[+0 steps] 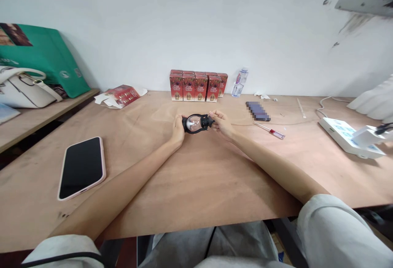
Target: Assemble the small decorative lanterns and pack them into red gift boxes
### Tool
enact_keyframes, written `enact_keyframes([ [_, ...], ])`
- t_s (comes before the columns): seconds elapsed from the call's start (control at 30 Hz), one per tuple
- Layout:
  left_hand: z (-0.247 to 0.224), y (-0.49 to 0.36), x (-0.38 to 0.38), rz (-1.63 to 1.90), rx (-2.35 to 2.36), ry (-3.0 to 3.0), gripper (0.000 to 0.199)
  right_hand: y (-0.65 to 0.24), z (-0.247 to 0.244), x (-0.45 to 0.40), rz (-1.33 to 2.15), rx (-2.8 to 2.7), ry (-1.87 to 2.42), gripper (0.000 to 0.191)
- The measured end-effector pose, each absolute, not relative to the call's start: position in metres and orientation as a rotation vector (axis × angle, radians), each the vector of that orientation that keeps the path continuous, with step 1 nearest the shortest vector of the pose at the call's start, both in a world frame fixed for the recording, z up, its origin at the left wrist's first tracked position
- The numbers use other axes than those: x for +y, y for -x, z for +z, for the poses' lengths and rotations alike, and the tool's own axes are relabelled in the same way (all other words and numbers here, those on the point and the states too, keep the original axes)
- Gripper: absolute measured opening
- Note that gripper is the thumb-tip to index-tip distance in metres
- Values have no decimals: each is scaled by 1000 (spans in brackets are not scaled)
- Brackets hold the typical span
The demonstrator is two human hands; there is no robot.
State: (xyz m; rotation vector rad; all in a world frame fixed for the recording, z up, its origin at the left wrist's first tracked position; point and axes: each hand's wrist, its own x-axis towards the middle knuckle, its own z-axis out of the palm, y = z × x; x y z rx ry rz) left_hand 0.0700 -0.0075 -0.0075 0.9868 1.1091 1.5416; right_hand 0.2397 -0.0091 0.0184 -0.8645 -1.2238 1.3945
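Note:
A small black lantern (194,124) with a clear bulb-shaped globe lies on its side between my hands, just above the middle of the wooden table. My left hand (178,130) is closed around its base end at the left. At the other end, the fingers of my right hand (221,123) pinch the narrow top. Part of the lantern's base is hidden behind my left fingers. Beyond the hands, several red printed boxes (200,87) stand in a block by the wall.
On the table (196,186) lie a pink-edged phone (82,168), a flattened red box (123,96), a dark blurred item (258,111), a screwdriver (272,131) and a white power strip (348,137). A clear bottle (240,82) stands by the wall. Bags (27,87) sit at left.

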Motion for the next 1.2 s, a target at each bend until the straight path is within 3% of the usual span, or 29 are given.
enact_keyframes([
  [0.3, -19, -67, 2, 1590, 1107, -1027, 31, -241, 16, -8, 1389, -1226, 819, 58],
  [0.7, -12, -65, -7, 1667, 1040, -997, 20, -238, 7, -3, 1343, -1251, 799, 58],
  [1.2, 11, -71, -21, 1582, 995, -719, 15, -231, -4, -3, 1016, -1492, 785, 52],
])
